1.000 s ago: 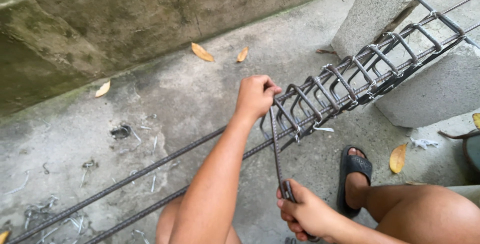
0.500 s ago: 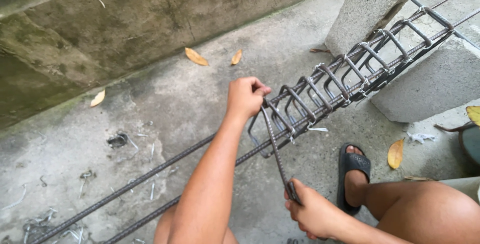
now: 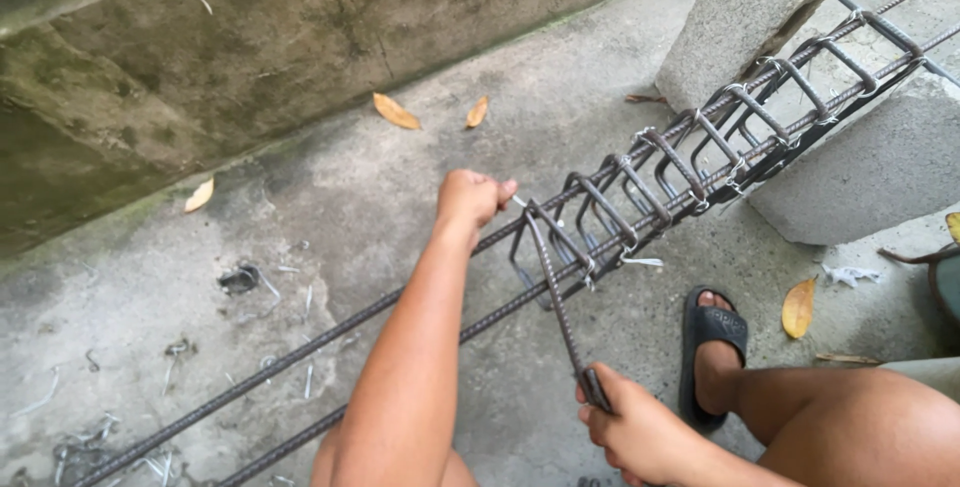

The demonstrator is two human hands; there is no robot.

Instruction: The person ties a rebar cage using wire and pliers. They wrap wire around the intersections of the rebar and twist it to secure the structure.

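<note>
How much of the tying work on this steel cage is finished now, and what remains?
Done: stirrups toward the concrete blocks carry wire ties. In hand: the left hand grips the nearest stirrup; the right hand holds a hook tool. Left: the long bars nearer the camera stay bare.

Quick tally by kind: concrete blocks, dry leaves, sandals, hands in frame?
Concrete blocks: 2, far and near
Dry leaves: 5, and one cut by the right edge
Sandals: 1
Hands: 2, left hand, right hand
Total: 10
</note>
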